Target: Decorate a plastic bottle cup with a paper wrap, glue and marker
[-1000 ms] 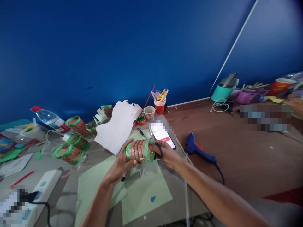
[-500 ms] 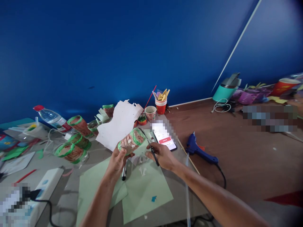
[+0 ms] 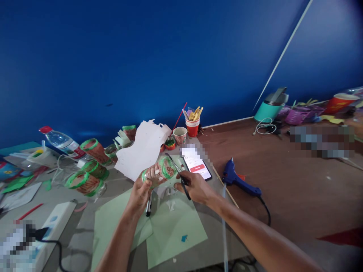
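My left hand point(image 3: 141, 190) is wrapped round a clear cup point(image 3: 159, 172) coated with brown and green clay. The cup lies tilted on its side, its green rim toward the right. My right hand point(image 3: 195, 186) grips dark, slim scissors point(image 3: 186, 189), their blades pointing up and left along the cup's rim. Whether the blades touch the clay I cannot tell. Beneath the hands are pale green paper sheets point(image 3: 177, 241), a black marker point(image 3: 149, 206) and white paper scraps point(image 3: 171, 205). A lit phone point(image 3: 197, 166) lies just beyond my right hand.
A blue glue gun point(image 3: 241, 179) with its cord lies to the right. Similar clay-covered cups point(image 3: 85, 183), a bottle point(image 3: 64, 141) and a power strip point(image 3: 53, 230) stand or lie left. Behind are torn white paper point(image 3: 144, 145) and cups holding tools point(image 3: 193, 126). Another person's hand point(image 3: 356, 122) shows far right.
The cup has turned slightly in my left hand and shifted a little right and down. My right hand keeps nearly the same place with the scissors.
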{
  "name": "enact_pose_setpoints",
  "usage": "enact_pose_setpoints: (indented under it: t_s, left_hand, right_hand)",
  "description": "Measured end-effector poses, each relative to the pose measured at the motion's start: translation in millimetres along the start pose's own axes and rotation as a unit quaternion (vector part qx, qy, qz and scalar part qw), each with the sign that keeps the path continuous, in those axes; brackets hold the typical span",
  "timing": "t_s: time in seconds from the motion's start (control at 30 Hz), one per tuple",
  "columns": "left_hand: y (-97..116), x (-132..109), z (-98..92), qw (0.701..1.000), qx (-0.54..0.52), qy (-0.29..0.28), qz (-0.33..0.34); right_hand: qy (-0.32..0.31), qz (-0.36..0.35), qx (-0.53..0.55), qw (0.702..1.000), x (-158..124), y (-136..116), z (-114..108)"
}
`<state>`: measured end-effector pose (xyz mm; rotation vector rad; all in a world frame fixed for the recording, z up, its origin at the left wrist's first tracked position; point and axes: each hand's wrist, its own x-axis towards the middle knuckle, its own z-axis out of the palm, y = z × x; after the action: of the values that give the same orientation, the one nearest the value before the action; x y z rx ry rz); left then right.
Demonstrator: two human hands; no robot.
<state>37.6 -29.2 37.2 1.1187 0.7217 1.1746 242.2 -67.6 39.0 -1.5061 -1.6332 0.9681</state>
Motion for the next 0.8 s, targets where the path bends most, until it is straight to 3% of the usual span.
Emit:
enact_pose_setpoints:
  t_s: [0.23, 0.47, 0.8]
  left_hand:
    - [0, 1, -0.9, 1.000, 0.012, 0.006, 0.000]
    - [-3, 1, -3.4, 1.000, 0.011, 0.013, -0.006]
    - [-2, 2, -4.4, 0.999, 0.027, 0.011, 0.038]
  right_hand:
    - [-0.021, -0.055, -0.005, 0.998, -1, -1, -4]
    - [-0.004, -0.078, -0.025, 0.997, -2, -3, -6]
    - [-0.036, -0.005, 0.056, 0.998, 1, 6, 5]
